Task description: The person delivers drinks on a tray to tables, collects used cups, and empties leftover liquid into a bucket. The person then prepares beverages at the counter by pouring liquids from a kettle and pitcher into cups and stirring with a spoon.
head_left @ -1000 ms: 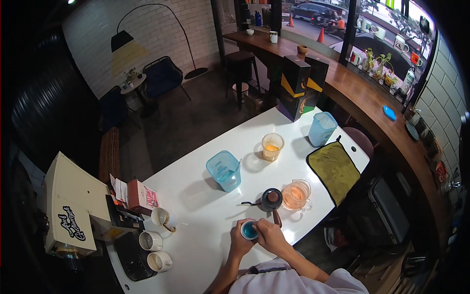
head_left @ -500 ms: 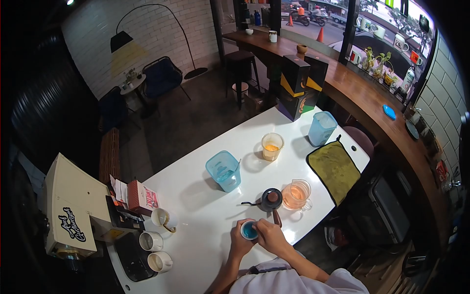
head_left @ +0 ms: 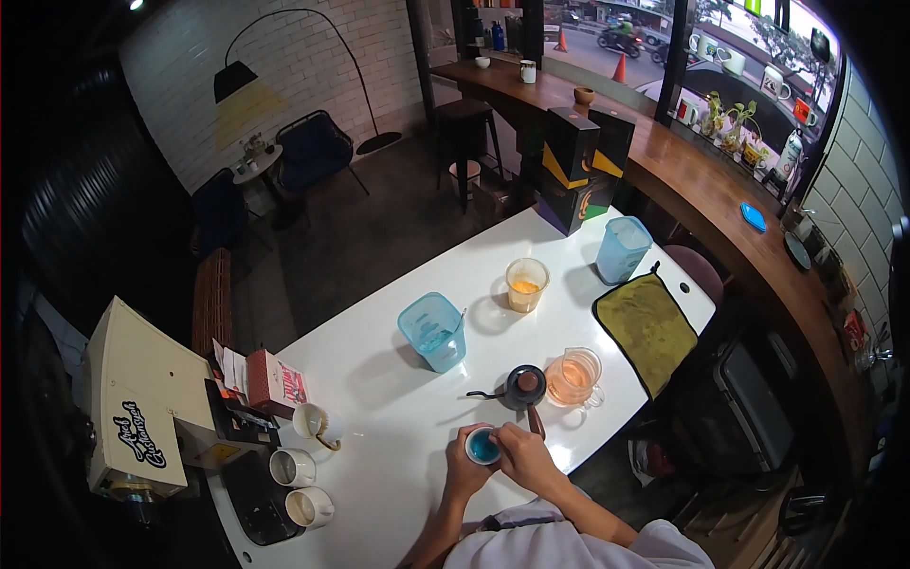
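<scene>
A small white-rimmed cup (head_left: 482, 446) with blue inside stands between my hands near the table's front edge. My left hand (head_left: 464, 468) is wrapped round its left side. My right hand (head_left: 522, 456) is closed at the cup's right rim, its fingertips pinched together; whatever they may hold is too small to make out. Just beyond sits a dark kettle (head_left: 524, 387) with a thin spout and a brown handle. To its right is a glass jug (head_left: 573, 377) of pinkish liquid.
On the white table (head_left: 379, 474) stand a blue container (head_left: 433, 332), a glass with orange contents (head_left: 526, 284), another blue container (head_left: 624, 249), a green cloth (head_left: 647, 332) and black boxes (head_left: 580, 166). At left are white mugs (head_left: 309, 507), a red-and-white box (head_left: 276, 381) and a cream machine (head_left: 142, 398).
My hands and the cup have hardly moved. Outside the window, the passing vehicles have changed.
</scene>
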Demonstrator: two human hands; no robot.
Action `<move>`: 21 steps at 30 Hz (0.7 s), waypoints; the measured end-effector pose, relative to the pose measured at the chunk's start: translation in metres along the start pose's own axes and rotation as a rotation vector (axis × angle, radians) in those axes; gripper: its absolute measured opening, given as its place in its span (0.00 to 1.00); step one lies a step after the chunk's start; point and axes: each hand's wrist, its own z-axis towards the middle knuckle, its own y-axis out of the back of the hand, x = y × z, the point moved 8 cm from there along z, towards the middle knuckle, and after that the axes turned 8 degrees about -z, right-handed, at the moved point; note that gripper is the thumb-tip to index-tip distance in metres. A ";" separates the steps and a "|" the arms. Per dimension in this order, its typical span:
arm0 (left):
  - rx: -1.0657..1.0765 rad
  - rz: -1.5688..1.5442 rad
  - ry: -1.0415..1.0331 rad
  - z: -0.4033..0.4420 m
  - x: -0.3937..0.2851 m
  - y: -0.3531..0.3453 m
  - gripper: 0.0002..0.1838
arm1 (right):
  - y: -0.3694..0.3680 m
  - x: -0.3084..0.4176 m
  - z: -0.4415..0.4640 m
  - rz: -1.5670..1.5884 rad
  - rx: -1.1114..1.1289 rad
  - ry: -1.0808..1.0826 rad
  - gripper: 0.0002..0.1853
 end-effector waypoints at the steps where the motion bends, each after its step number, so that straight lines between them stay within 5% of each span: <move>1: 0.000 0.005 0.002 0.000 0.000 0.000 0.32 | -0.003 -0.002 -0.001 0.000 -0.001 -0.001 0.05; 21: 0.005 0.005 0.030 0.000 0.002 0.001 0.30 | -0.011 0.002 0.002 0.127 -0.022 0.091 0.04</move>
